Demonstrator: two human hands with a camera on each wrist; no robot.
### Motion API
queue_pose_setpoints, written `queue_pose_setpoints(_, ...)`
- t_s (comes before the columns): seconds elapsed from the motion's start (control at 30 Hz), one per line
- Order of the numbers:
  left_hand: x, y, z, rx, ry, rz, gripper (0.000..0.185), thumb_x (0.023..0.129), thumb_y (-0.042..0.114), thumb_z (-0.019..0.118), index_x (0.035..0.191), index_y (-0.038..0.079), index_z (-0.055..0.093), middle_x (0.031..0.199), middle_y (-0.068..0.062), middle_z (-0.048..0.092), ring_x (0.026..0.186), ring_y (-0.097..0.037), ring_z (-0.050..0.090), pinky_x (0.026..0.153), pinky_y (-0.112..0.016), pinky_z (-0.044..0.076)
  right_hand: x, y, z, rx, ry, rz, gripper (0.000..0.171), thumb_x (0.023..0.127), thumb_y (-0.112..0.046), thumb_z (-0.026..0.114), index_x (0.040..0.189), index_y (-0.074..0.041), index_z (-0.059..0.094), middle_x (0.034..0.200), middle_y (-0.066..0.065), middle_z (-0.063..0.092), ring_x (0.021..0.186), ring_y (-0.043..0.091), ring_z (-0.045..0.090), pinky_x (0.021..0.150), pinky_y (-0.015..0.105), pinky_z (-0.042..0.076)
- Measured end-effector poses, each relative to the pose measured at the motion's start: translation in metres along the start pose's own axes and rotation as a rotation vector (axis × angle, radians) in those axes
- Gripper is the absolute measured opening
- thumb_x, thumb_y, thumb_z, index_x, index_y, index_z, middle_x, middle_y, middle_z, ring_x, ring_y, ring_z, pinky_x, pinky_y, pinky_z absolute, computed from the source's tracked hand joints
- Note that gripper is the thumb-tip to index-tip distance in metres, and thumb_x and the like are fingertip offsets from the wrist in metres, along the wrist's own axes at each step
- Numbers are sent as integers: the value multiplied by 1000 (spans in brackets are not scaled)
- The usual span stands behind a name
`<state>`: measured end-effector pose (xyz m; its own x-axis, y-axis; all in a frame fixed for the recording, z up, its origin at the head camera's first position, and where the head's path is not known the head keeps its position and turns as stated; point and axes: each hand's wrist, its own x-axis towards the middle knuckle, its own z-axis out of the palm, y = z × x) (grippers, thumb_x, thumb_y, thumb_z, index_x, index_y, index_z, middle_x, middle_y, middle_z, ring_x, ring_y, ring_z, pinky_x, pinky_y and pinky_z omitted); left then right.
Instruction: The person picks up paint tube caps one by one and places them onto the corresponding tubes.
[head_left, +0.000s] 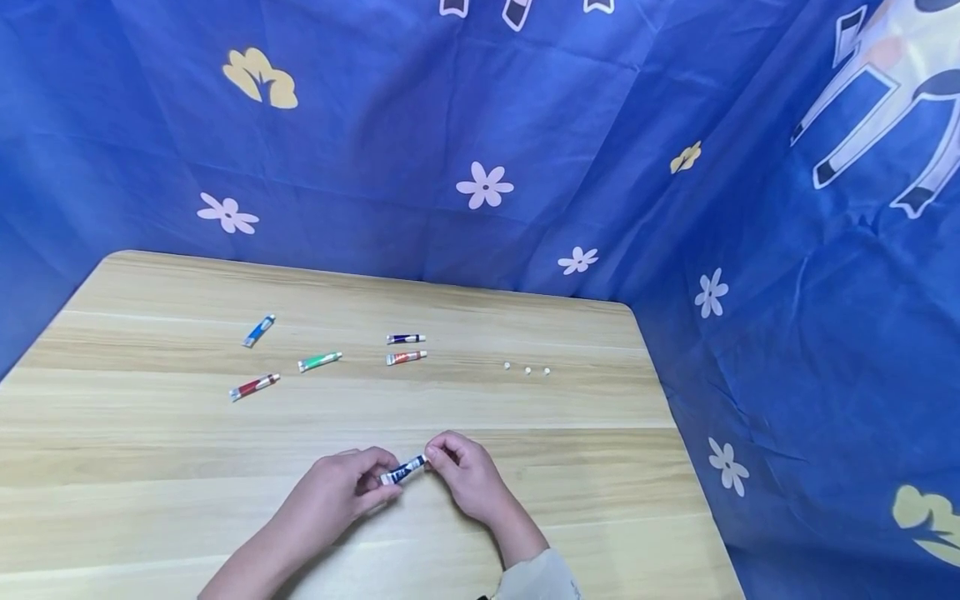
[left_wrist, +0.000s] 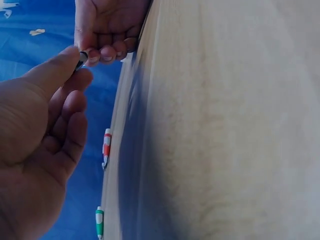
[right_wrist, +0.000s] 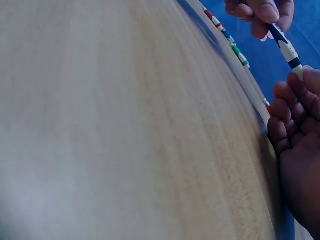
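Observation:
A small dark-blue paint tube [head_left: 402,471] is held over the near part of the table, slanting up toward the right. My left hand [head_left: 343,485] pinches its flat lower end between thumb and fingers. At the other end, my right hand [head_left: 471,479] has thumb and forefinger on the white cap [right_wrist: 299,70], which shows at the tube's tip in the right wrist view. The fingertips hide part of this cap. From the left wrist view, only a short dark piece of the tube [left_wrist: 81,60] shows between the two hands.
Farther back on the wooden table [head_left: 150,467] lie a blue tube [head_left: 258,331], a green tube [head_left: 320,362], a dark-red tube [head_left: 255,387], a purple tube [head_left: 406,339] and an orange-red tube [head_left: 407,357]. Three small white caps [head_left: 528,371] sit right of them. Blue patterned cloth [head_left: 360,167] hangs behind.

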<state>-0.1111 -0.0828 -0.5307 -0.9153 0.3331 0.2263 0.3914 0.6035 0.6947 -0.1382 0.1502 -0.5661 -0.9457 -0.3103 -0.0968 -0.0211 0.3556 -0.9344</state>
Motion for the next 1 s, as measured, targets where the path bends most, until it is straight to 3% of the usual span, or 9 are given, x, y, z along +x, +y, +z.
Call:
queue_pose_setpoints(0.17,2,1,-3,114,-79,-17,26,89,28,90,110,23,75,74,21,59,67,11,46,61,-20,44,0,0,2,-4,9,-8,25,110,-30,64,101,-8,73,96,16,74,82,0,57,81,19,48)
queue_pose_setpoints(0.33,7,0,-3,205,-104,-36,19,93,27,86,108,22,77,70,20,50,65,4,40,61,-20,38,0,1,5,11,30,-31,22,109,-27,66,100,-8,73,95,16,73,81,0,57,79,18,49)
queue_pose_setpoints(0.43,10,-2,-3,230,-93,-25,16,94,26,86,106,22,78,76,19,57,70,2,47,65,-23,45,-1,2,6,17,42,-36,20,108,-25,67,100,-8,73,94,15,72,81,0,56,78,18,48)
queue_pose_setpoints(0.63,13,-4,-6,295,-76,28,17,92,28,87,107,25,79,103,12,73,91,-5,67,83,-36,60,-1,3,7,24,58,-32,19,107,-24,69,98,-7,74,92,16,72,77,-1,55,74,17,47)
queue_pose_setpoints(1.0,24,-7,-9,377,-157,111,19,92,29,87,107,23,77,97,10,69,87,-9,66,81,-37,59,-2,4,9,11,89,-38,20,106,-25,71,98,-8,76,93,16,75,79,-1,57,76,16,48)
